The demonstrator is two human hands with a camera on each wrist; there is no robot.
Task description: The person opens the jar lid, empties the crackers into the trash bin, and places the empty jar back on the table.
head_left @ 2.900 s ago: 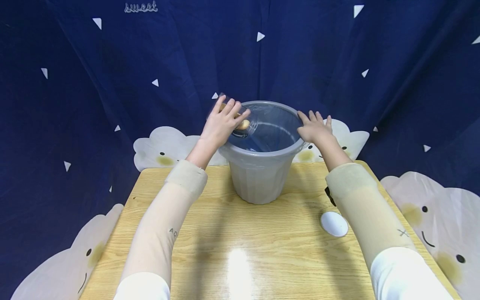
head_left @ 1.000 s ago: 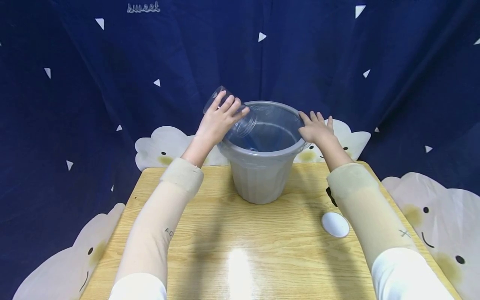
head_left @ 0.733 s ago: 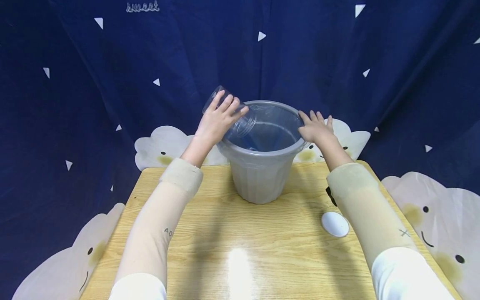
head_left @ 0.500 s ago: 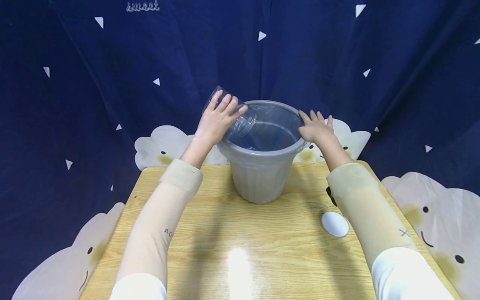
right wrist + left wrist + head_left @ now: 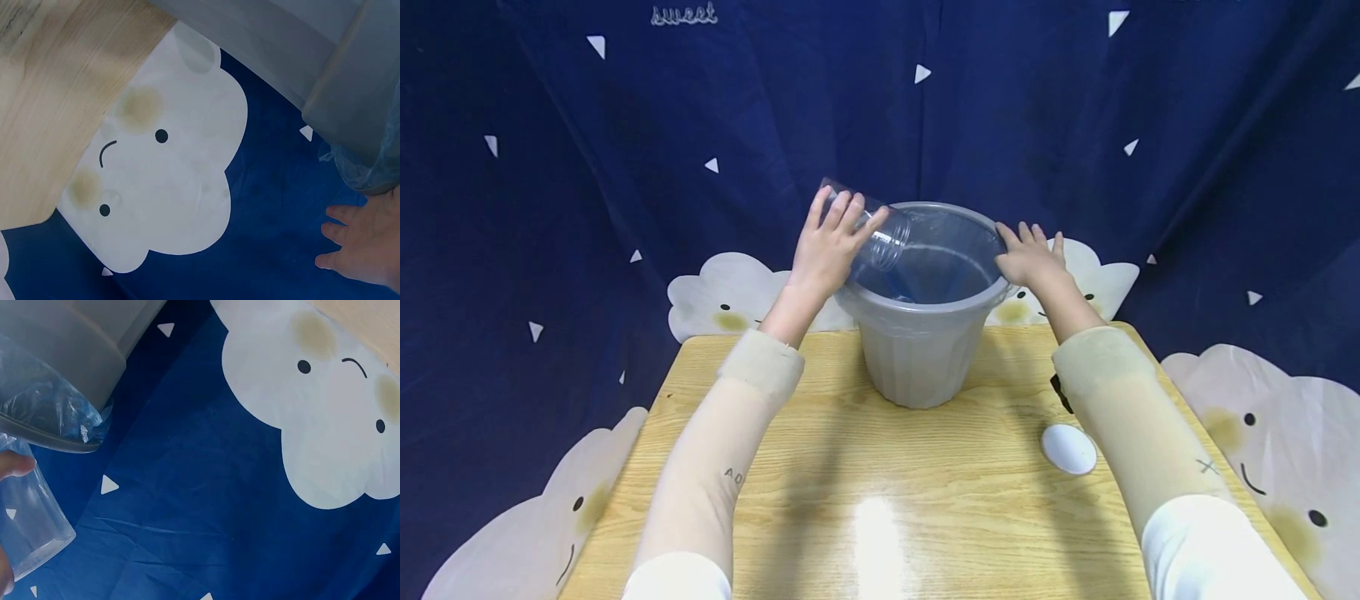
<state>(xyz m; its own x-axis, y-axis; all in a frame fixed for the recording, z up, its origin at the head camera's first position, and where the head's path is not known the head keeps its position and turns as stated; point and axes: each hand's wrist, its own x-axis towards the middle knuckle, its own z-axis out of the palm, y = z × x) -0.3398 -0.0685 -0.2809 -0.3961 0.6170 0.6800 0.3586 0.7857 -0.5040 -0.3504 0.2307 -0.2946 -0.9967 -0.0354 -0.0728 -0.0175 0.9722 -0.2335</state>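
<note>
Now the left hand [image 5: 826,250] grips the emptied jar [image 5: 880,236] (right hand [image 5: 1028,257] flat on bucket [image 5: 921,350]).

The grey bucket [image 5: 922,333] stood at the far middle of the wooden table [image 5: 880,500], and its wide mouth lay open from above except at the left rim, where the left hand [image 5: 827,246] held a clear jar [image 5: 880,233] tilted over the edge. The right hand [image 5: 1026,258] rested on the right rim, blocking that side. Both forearms ran along the table's flanks, leaving a bare lane down the middle in front of the bucket. A small white lid [image 5: 1068,448] lay near the right forearm. The blue curtain [image 5: 880,108] closed off the space just behind the bucket.
</note>
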